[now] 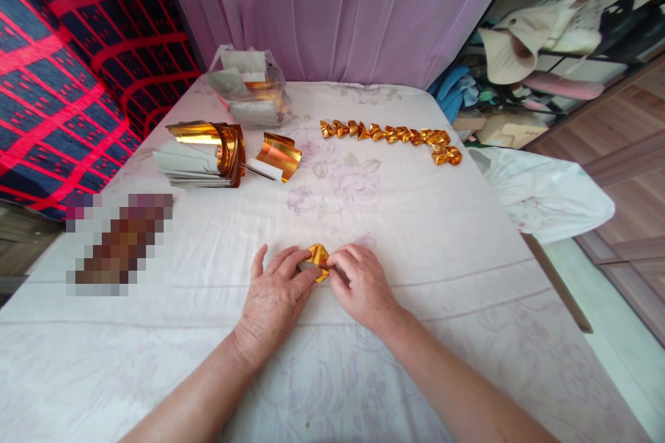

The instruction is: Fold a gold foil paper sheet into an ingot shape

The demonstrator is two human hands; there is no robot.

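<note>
A partly folded sheet of gold foil paper (318, 253) lies on the tablecloth between my hands, its grey back showing in places. My left hand (278, 284) holds its left side, thumb and fingers pressing on it, with the little finger lifted away. Thumb and forefinger of my right hand (361, 280) pinch the right edge. Beyond them, a row of folded gold foil pieces (389, 133) runs to the right and bends at its end. To the left stand a stack of gold foil sheets (202, 163) with grey backs and a curled loose sheet (280, 154).
A clear plastic bag (246, 86) of foil sheets stands at the table's back. A blurred patch (122, 242) covers something at left. Purple curtain (332, 14) hangs behind; a red and navy cloth (93, 69) is at left. Shelves with a hat (512, 48) stand at right.
</note>
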